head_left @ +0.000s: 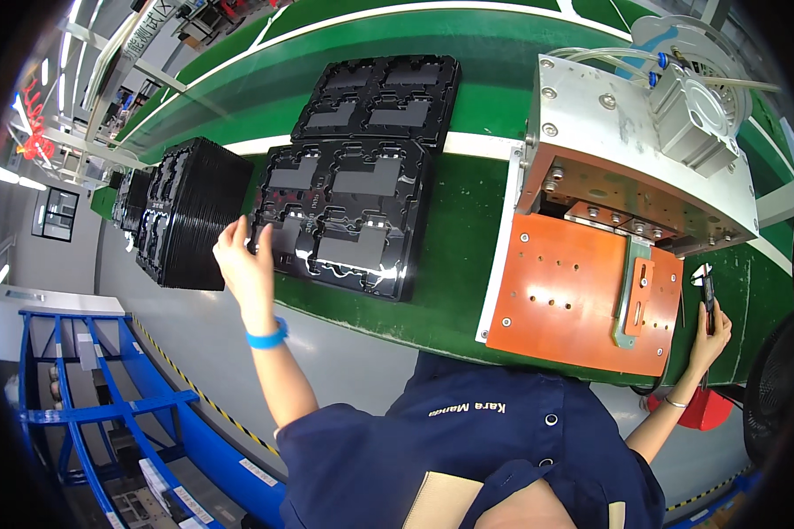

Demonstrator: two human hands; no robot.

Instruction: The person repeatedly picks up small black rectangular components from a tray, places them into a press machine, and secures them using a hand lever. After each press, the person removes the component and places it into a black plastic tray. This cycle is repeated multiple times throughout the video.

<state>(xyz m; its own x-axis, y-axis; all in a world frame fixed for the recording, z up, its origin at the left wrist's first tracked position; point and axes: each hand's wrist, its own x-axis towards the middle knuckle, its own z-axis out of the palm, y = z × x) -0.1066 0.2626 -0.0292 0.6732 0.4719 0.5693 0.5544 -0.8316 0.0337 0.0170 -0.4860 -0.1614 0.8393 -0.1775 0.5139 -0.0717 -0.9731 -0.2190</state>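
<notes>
At the right of the tabletop (pixel 453 256), a slender caliper-like tool (pixel 708 298), black with silver jaws, stands out beyond the right hand (pixel 713 333), whose fingers are closed about it. To its left lies an orange plate (pixel 538 328) with rows of small holes, bearing a narrow green strip (pixel 627 304); a silver press housing (pixel 591 101) rises over its far side. Farther left, the left hand (pixel 245 264) is spread, thumb apart from the other fingers, at the left edge of a glossy black tray (pixel 415 225); contact cannot be told. Its four recesses show flat grey stepped shapes, as do those of a second tray (pixel 451 101) just beyond. A tall stack of similar trays (pixel 207 220) stands left of both. The tabletop is green, crossed by white strips. Beyond its left end, grey floor (pixel 212 344) carries a blue rack (pixel 115 412).
</notes>
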